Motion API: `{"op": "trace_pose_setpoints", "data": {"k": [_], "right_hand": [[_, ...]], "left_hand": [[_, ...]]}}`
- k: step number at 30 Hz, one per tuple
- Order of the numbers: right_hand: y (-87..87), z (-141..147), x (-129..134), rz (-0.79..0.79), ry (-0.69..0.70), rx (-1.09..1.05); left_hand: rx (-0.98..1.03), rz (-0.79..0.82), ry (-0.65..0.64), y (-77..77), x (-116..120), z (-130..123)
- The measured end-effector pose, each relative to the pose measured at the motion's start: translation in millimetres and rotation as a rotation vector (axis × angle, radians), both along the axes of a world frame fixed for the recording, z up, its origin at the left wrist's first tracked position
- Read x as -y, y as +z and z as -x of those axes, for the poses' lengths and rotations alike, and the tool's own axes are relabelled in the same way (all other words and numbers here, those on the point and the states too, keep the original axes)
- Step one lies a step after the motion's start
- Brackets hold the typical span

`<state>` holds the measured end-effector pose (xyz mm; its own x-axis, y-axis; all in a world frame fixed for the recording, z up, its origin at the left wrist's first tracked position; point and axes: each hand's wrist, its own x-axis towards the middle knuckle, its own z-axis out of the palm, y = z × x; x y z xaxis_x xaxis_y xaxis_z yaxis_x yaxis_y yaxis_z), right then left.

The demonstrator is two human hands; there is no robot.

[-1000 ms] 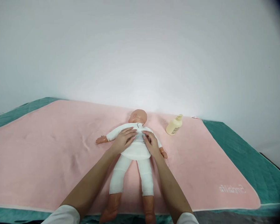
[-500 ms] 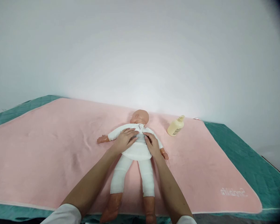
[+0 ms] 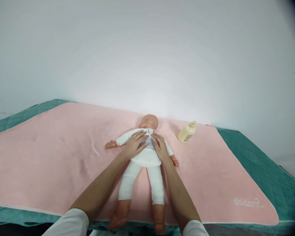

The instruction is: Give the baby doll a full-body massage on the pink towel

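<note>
A baby doll (image 3: 146,159) with a white cloth body and tan plastic head, hands and feet lies face down, its head away from me. My left hand (image 3: 135,144) rests flat on the left side of its back, fingers stretched out. On the right side of the back lies my right hand (image 3: 160,145), its fingers extended too. Between the two hands shows a grey patch on the doll's back. Neither hand grips anything.
The doll lies on a pink blanket (image 3: 64,157) with mirrored lettering near its right corner. Beneath it is a green quilted cover (image 3: 258,164). To the doll's right stands a pale yellow pump bottle (image 3: 186,132). A white wall (image 3: 147,59) rises behind.
Both hands have slid slightly up the doll's back towards its head, staying flat. The whole view has shifted a little; the bottle and blanket lie as before.
</note>
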<state>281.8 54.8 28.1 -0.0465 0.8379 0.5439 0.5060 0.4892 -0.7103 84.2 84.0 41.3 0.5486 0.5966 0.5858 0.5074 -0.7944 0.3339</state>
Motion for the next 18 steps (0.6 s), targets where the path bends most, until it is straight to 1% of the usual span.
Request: {"op": "trace_pose_setpoints", "data": {"k": [5, 14, 18], "right_hand": [[-3.2, 0.4, 1.3, 0.023, 0.007, -0.028], [-7.5, -0.2, 4.7, 0.097, -0.016, -0.058], [-8.6, 0.2, 4.5, 0.111, -0.013, -0.069]], "left_hand": [[-0.04, 0.031, 0.015, -2.8, -2.4, -0.5], [-0.038, 0.093, -0.008, 1.4, -1.0, -2.8], [-0.039, 0.11, -0.009, 0.6, -0.8, -3.2]]}}
